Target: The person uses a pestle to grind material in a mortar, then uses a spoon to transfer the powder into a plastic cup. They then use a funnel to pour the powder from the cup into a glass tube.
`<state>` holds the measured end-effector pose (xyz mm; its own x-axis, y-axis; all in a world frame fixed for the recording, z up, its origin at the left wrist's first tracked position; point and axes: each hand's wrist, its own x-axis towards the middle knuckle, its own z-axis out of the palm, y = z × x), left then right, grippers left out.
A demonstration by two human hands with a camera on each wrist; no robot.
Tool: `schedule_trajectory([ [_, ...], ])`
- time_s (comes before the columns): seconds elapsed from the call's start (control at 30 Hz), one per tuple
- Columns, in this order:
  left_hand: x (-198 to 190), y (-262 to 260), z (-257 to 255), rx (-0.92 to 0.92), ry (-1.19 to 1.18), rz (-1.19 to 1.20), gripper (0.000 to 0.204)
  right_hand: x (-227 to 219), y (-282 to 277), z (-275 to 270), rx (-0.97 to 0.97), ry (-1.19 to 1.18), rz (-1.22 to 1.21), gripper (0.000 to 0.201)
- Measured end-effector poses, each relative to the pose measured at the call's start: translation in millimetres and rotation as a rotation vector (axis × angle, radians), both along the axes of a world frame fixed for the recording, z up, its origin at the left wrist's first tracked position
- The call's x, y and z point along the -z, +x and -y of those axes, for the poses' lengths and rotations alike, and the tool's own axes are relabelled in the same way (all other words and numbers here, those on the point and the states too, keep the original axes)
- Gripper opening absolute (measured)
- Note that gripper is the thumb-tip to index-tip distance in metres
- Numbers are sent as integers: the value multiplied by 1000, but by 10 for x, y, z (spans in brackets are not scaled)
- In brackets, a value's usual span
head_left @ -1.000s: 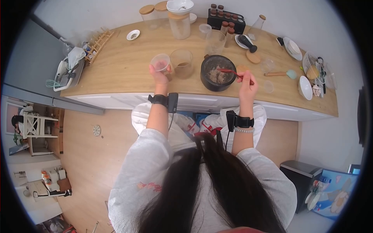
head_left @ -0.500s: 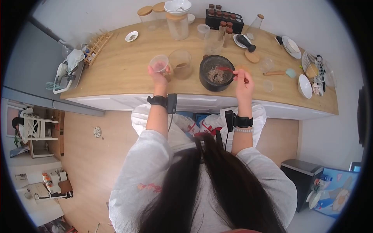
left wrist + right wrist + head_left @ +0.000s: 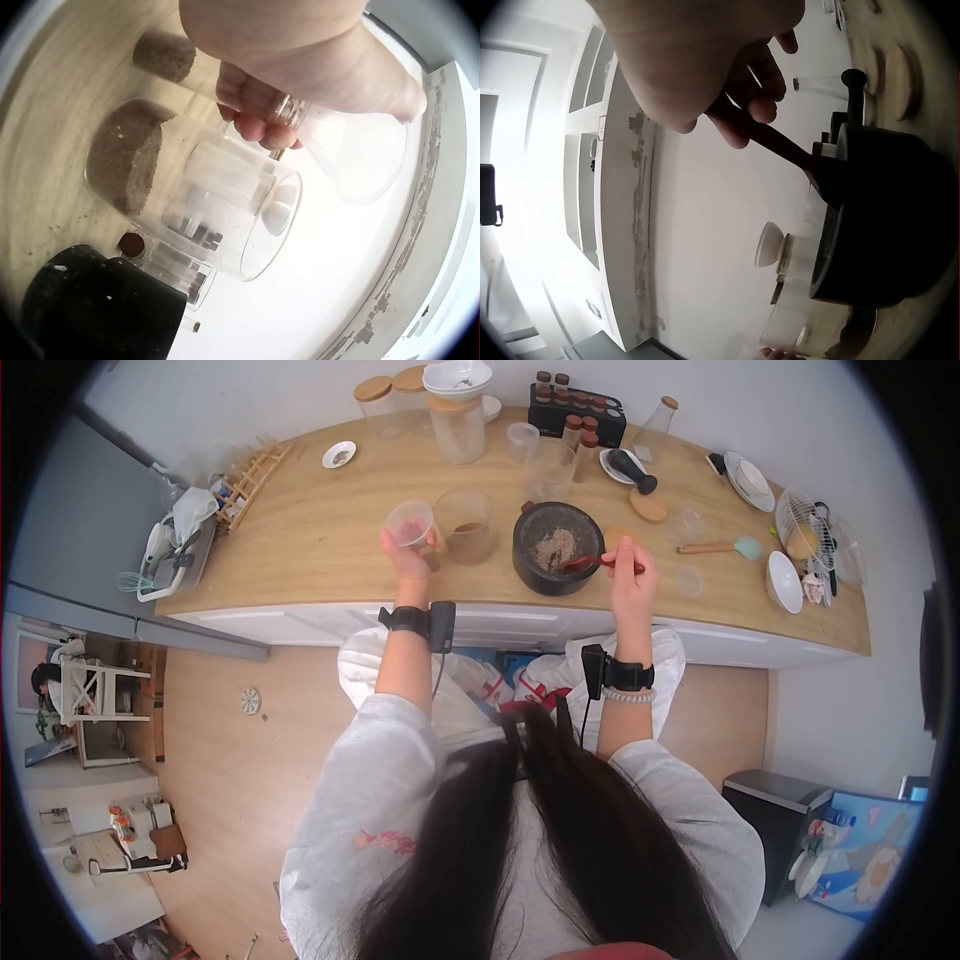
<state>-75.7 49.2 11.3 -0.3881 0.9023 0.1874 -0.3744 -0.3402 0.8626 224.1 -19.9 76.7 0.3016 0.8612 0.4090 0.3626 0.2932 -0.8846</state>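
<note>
My left hand (image 3: 408,560) grips a clear glass vessel, with brown powder (image 3: 166,57) low inside and a ridged neck below a wide, clear funnel-shaped top (image 3: 360,154). Just right of it stands a wide glass jar (image 3: 468,510) partly filled with brown powder. My right hand (image 3: 632,575) pinches the handle of a dark red spoon (image 3: 590,563). The spoon's bowl dips into the black mortar (image 3: 540,578), which contains grey-brown powder (image 3: 555,547). In the right wrist view the spoon handle (image 3: 769,137) slants over the mortar rim, and its tip is hidden inside.
Behind the mortar are a clear glass beaker (image 3: 548,470), small brown-capped bottles (image 3: 588,440) and a black pestle (image 3: 630,465) on a white dish. A spatula (image 3: 725,548) and white bowl (image 3: 784,582) lie to the right. A small white dish (image 3: 339,454) sits back left.
The spoon's bowl has moved from the back right of the mortar to its front side, and my right hand has shifted slightly with it. My left hand stays nearly still.
</note>
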Motion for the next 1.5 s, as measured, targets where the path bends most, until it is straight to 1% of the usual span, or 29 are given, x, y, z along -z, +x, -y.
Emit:
schedule_trajectory([
  [0.1, -63, 20, 26, -10, -8, 6, 72, -99, -66, 38, -35, -77, 117, 32],
  [0.2, -93, 23, 43, -13, 1, -9, 72, 40, -109, -30, 1, 22, 238, 31],
  [0.3, -38, -9, 10, -3, 27, -15, 71, -92, -142, -6, -45, 81, 54, 29],
  [0.4, -39, 13, 15, -14, 9, 0, 71, -142, -117, -2, 55, 154, 310, 28],
  [0.5, -42, 20, 27, -15, 10, -21, 71, -16, -104, -22, -63, 53, 176, 29],
  [0.6, -47, 5, 23, -6, 4, -15, 72, 44, -89, -54, -132, 12, -73, 31],
  [0.7, -31, -2, 20, 2, -12, -9, 73, -87, -104, 7, -112, 32, -156, 32],
  [0.8, 16, -27, 7, 24, 11, -11, 70, -126, -69, 50, -160, -15, -212, 31],
  [0.9, 7, -21, 11, 31, 24, -16, 69, -49, -54, -22, -173, -1, 102, 29],
  [1.0, -6, -15, 12, 25, 24, -21, 69, 113, -43, -84, -141, 109, 133, 26],
  [1.1, -11, -17, 27, -1, 9, -21, 69, 93, 59, -71, -144, 8, 31, 23],
  [1.2, 45, -26, -15, 25, 25, 6, 69, -19, 58, -6, -113, -15, 108, 23],
  [1.3, 46, -37, -3, 24, 40, 8, 69, -15, 13, 15, -198, -225, -66, 24],
  [1.4, 0, -24, 17, 14, 49, 2, 69, -60, -58, 39, -302, -201, -146, 25],
  [1.5, 12, -30, 5, 21, 56, 9, 69, -36, -94, 12, -300, -113, -194, 26],
])
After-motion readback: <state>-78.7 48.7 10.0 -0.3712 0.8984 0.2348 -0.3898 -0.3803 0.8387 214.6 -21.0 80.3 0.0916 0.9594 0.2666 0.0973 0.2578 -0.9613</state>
